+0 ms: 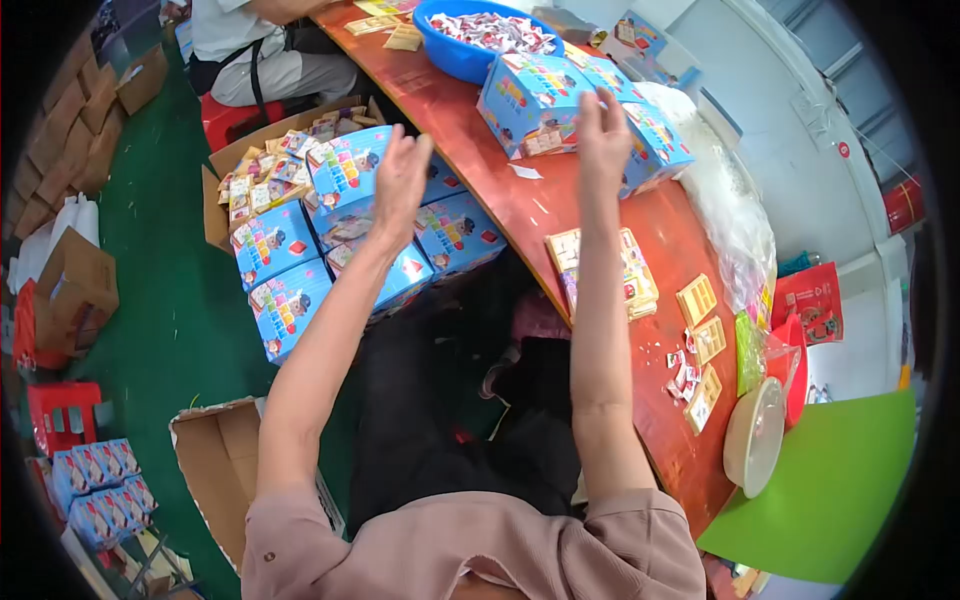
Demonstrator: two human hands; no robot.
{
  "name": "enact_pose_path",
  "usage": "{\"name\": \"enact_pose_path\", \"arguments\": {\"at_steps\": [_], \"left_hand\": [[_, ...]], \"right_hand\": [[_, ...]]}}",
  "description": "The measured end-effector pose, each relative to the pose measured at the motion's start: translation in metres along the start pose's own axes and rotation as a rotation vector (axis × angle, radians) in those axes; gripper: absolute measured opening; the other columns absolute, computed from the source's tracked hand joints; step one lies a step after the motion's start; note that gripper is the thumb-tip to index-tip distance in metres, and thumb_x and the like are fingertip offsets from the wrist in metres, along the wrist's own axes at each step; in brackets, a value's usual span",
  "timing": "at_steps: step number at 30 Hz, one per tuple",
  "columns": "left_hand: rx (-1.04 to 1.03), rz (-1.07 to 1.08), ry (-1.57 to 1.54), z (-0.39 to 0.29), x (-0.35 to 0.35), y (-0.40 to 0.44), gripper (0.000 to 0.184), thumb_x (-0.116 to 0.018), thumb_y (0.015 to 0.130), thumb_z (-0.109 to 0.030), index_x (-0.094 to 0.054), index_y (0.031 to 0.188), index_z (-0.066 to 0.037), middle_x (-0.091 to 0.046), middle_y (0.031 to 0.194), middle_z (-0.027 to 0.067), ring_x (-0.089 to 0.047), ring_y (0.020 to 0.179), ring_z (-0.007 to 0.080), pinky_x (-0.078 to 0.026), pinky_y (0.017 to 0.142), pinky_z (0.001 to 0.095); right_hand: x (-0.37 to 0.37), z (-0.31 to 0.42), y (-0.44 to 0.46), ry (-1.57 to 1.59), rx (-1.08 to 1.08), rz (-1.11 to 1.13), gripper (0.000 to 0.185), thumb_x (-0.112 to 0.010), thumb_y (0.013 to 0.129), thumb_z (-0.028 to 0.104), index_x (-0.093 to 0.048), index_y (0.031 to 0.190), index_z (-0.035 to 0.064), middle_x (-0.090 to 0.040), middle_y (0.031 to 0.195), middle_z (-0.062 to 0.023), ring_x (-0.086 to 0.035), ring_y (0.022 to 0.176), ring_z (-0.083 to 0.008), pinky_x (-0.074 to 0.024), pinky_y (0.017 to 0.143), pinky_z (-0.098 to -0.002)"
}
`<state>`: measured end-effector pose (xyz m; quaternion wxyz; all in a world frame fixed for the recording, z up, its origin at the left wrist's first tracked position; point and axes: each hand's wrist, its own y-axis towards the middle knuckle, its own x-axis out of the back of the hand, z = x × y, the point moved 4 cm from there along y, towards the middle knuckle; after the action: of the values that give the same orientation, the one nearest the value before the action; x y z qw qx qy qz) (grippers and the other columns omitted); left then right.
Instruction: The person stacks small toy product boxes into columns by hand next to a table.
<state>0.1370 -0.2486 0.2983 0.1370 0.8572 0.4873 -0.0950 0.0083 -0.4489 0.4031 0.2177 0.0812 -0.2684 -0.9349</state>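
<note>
Several blue cartons (272,245) are stacked beside the red-brown table (530,205), and more blue boxes (530,95) are set on its top, just beside a blue basin (450,55). The left hand (402,175) is held at the stacked group, its fingers loosely bent and partly spread; the right hand (604,135) is raised in front of the boxes on the table, fingers extended — nothing is seen gripped by either. Whether any carton is touched cannot be told (the view is from above, and depth is lost). For good handling, it is judged, a carton is best taken by opposite walls with light, even pressure — thin card could easily be dented — and kept level, with its edges squared against its neighbours.
</note>
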Motion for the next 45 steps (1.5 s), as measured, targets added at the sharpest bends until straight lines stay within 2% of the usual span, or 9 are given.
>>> {"name": "enact_pose_path", "arguments": {"at_steps": [8,11,16,18,21,29,36,40,45], "left_hand": [[0.2,0.197,-0.018,0.023,-0.131,0.095,0.098,-0.062,0.084,-0.056,-0.014,0.15,-0.002,-0.035,0.146,0.0237,-0.031,0.138,0.031,-0.024,0.113,0.0367],[0.157,0.063,0.045,0.068,-0.161,0.134,0.098,-0.056,0.081,-0.061,-0.014,0.151,-0.006,-0.034,0.145,0.0231,-0.029,0.137,0.0361,-0.023,0.113,0.0421],[0.104,0.099,0.022,0.054,-0.147,0.111,0.091,-0.055,0.08,-0.049,-0.016,0.15,-0.006,-0.032,0.148,0.0197,-0.029,0.136,0.0368,-0.025,0.112,0.0432],[0.029,0.213,-0.064,0.028,-0.134,0.084,0.06,-0.056,0.089,-0.038,-0.035,0.138,-0.012,-0.051,0.124,0.0065,-0.045,0.119,0.0198,-0.036,0.1,0.0409],[-0.01,0.224,-0.178,0.002,-0.113,0.047,0.053,-0.053,0.092,-0.036,-0.037,0.136,-0.011,-0.052,0.118,0.0048,-0.045,0.116,0.0179,-0.034,0.101,0.0392],[0.071,0.096,-0.161,-0.068,-0.004,-0.109,0.073,-0.05,0.097,-0.039,-0.011,0.153,-0.015,-0.035,0.146,0.0095,-0.032,0.135,0.0209,-0.019,0.113,0.0387],[0.167,-0.013,0.02,-0.018,0.07,-0.162,0.081,-0.049,0.096,-0.045,-0.002,0.154,-0.015,-0.027,0.15,0.009,-0.028,0.137,0.0236,-0.015,0.113,0.0456],[0.216,-0.1,0.083,0.019,0.085,-0.148,0.066,-0.045,0.096,-0.033,-0.019,0.15,-0.006,-0.03,0.147,0.0145,-0.031,0.133,0.0236,-0.024,0.111,0.0373],[0.174,-0.201,0.297,0.066,0.101,-0.131,0.074,-0.046,0.096,-0.04,-0.013,0.151,-0.003,-0.009,0.157,0.0181,-0.008,0.146,0.0281,-0.011,0.116,0.0374]], "right_hand": [[0.057,-0.122,0.084,-0.271,-0.095,0.016,0.057,-0.062,0.092,0.035,-0.052,0.125,-0.0105,-0.062,0.116,-0.0176,-0.058,0.105,-0.0221,-0.0455,0.09,-0.0337],[0.053,-0.131,0.081,-0.205,-0.284,0.109,0.057,-0.063,0.089,0.048,-0.06,0.115,-0.0018,-0.058,0.082,0.0,-0.047,0.062,-0.0062,-0.0391,0.05,-0.0234],[0.051,-0.111,0.06,-0.137,-0.319,-0.023,0.06,-0.071,0.085,0.042,-0.056,0.117,-0.0059,-0.061,0.093,-0.0058,-0.057,0.077,-0.011,-0.0458,0.058,-0.0247],[0.052,-0.098,0.047,-0.135,-0.264,-0.016,0.067,-0.074,0.081,0.043,-0.054,0.122,-0.0063,-0.061,0.101,-0.0109,-0.058,0.085,-0.0152,-0.0472,0.069,-0.028],[0.046,-0.049,0.018,-0.135,-0.19,0.007,0.067,-0.076,0.08,0.04,-0.053,0.123,-0.0061,-0.059,0.108,-0.0137,-0.058,0.09,-0.0166,-0.0475,0.075,-0.0295],[0.004,0.053,-0.124,-0.001,-0.11,0.235,0.042,-0.067,0.09,0.018,-0.05,0.121,-0.0047,-0.063,0.104,-0.0126,-0.058,0.093,-0.014,-0.046,0.08,-0.0285],[-0.022,-0.011,-0.221,0.122,-0.347,0.229,0.041,-0.068,0.09,0.021,-0.053,0.118,-0.0034,-0.06,0.102,-0.0096,-0.056,0.094,-0.0142,-0.0454,0.08,-0.0293],[-0.032,-0.062,-0.233,0.11,-0.415,0.227,0.038,-0.068,0.09,0.025,-0.057,0.114,-0.0022,-0.06,0.106,-0.01,-0.055,0.094,-0.0145,-0.0451,0.079,-0.0292],[-0.04,-0.101,-0.25,0.006,-0.404,0.262,0.051,-0.067,0.088,0.023,-0.051,0.127,-0.0067,-0.059,0.109,-0.0147,-0.054,0.107,-0.022,-0.042,0.094,-0.0329]]}}
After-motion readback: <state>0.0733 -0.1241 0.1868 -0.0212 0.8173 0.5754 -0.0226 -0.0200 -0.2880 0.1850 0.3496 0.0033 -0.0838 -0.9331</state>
